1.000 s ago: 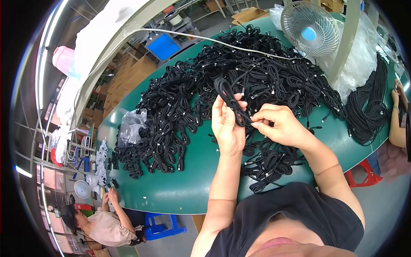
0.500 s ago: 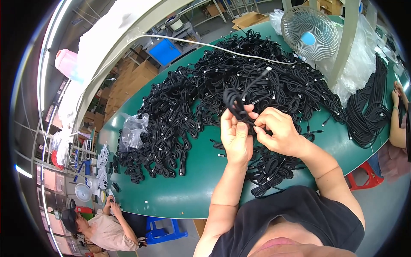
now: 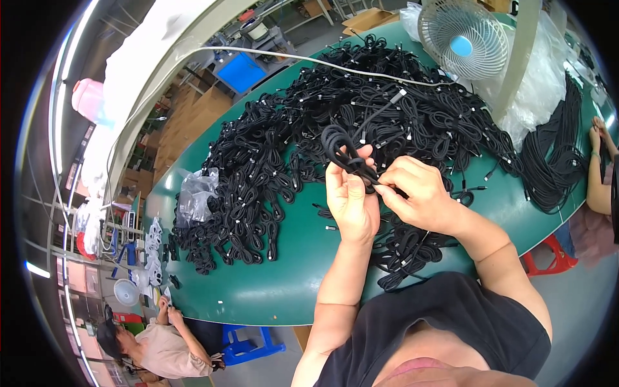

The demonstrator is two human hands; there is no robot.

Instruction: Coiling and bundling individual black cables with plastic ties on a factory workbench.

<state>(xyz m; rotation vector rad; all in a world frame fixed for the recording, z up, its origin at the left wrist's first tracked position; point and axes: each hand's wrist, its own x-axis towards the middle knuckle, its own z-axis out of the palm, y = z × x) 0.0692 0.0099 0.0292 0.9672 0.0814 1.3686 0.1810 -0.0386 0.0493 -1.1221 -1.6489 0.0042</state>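
Head view: both hands' fingers (closed) pinch coiled black cable.

Counter: green top, curved edge. Heap of black coiled cables spread over most of it; a second bundle of black cables at the right end. Crumpled clear plastic bag near the left edge. White electric fan at the far side, beside clear plastic sheeting. Blue stool and red stool beneath. Seated person in a beige shirt, lower left.
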